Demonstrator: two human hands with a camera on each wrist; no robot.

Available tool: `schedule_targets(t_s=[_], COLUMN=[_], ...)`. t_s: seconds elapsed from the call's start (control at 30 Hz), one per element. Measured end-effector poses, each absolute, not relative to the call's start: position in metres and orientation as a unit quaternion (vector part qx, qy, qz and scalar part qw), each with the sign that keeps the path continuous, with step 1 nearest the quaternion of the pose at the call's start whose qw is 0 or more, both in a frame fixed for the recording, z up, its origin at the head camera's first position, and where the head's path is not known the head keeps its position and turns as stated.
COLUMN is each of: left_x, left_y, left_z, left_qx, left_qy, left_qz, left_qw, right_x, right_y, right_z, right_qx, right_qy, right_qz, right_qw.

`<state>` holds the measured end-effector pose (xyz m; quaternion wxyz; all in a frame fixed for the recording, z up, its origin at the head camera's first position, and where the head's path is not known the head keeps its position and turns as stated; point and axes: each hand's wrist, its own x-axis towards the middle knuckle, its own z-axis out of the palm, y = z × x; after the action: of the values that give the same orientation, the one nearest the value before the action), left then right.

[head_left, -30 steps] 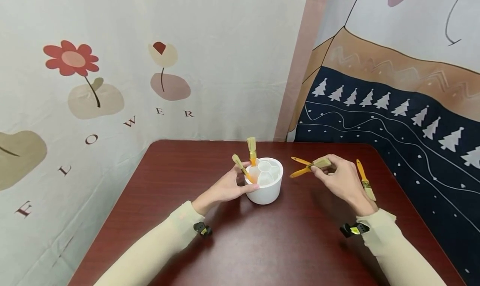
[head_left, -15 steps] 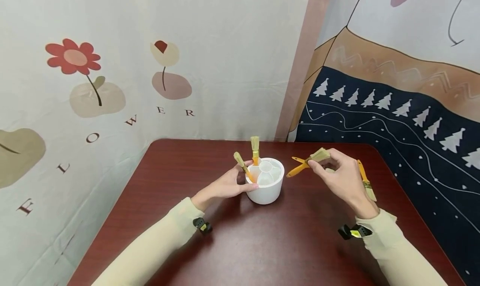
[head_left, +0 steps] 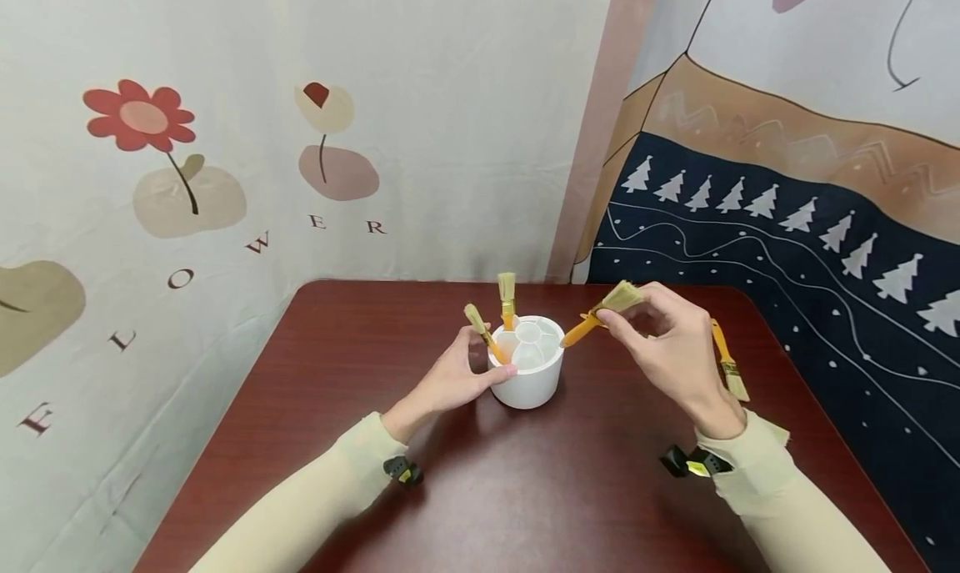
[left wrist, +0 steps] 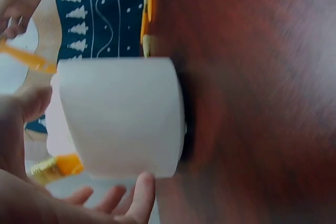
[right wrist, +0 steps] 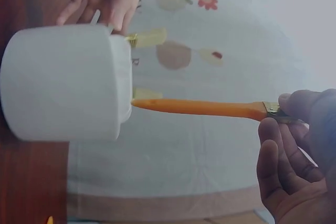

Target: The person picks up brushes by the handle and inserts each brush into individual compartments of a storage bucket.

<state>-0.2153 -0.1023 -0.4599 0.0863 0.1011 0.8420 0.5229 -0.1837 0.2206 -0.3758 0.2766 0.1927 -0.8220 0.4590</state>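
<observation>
From the head, a white pot [head_left: 528, 389] with little sections inside sits on the shiny red-brown table [head_left: 517, 506]. The left hand [head_left: 453, 374] holds the pot from its left, with the thumb on the near side. A leaning paintbrush [head_left: 483, 331] and, farther back, an upright paintbrush [head_left: 507, 294] stand in the left part of the pot, hair up. To the right of the pot, the right hand [head_left: 678, 348] pinches a raised paintbrush [head_left: 581, 330], its hair pointing up and right, its orange handle pointing down at the pot's right rim. A flat paintbrush [head_left: 728, 364] lies farther right on the table. Behind hangs a flower cloth [head_left: 465, 98].

From the left wrist, the thumb is by the rim and a fingertip presses the pot's side. Blurry orange handles [left wrist: 151, 3] lie past the pot.

From the right wrist, thumb and fingers squeeze the raised paintbrush at its metal band. The handle's tip is right by the rim; it may be touching, but I can't tell.
</observation>
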Motion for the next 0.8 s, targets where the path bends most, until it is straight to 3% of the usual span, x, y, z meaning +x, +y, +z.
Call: schedule_targets(t_s=[0.2, 0.8], left_x=[-0.202, -0.196], left_y=[-0.095, -0.089], left_z=[-0.463, -0.463], left_qx=[0.054, 0.061], left_qy=[0.863, 0.868], left_qz=[0.501, 0.492], left_qw=[0.031, 0.018], right_x=[-0.184, -0.194], right_y=[0.206, 0.176], right_z=[-0.371, -0.386], right_qx=[0.236, 0.295], right_qy=[-0.801, -0.821], right_qz=[0.472, 0.401], right_qw=[0.283, 0.279])
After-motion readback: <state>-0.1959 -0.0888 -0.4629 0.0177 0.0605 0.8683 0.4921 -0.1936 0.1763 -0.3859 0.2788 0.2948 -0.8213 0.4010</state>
